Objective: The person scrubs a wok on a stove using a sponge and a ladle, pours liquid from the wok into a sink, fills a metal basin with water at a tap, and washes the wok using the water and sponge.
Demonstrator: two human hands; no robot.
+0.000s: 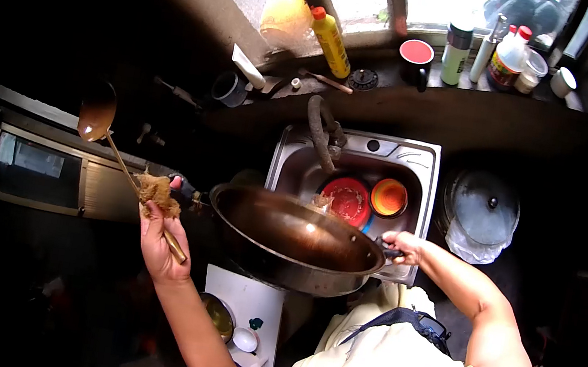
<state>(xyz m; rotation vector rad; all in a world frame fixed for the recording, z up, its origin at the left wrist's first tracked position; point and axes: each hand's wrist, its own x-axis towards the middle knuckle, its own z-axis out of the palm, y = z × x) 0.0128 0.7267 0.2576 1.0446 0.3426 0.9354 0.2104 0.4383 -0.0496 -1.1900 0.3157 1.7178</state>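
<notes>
My left hand, raised at the left, is closed around a long-handled ladle and a tan, fibrous scrubber that looks like a loofah. The ladle's bowl points up and away from me. With my right hand I grip the short dark handle of a wok. The wok is tilted, its brown inside showing, and it overlaps the near left part of the steel sink. Behind it in the basin are a red dish and an orange bowl.
A curved faucet rises at the sink's back. Right of the sink lies a glass lid. Along the window ledge stand a yellow bottle, a dark mug and several other containers. A white board carrying dishes is below the wok.
</notes>
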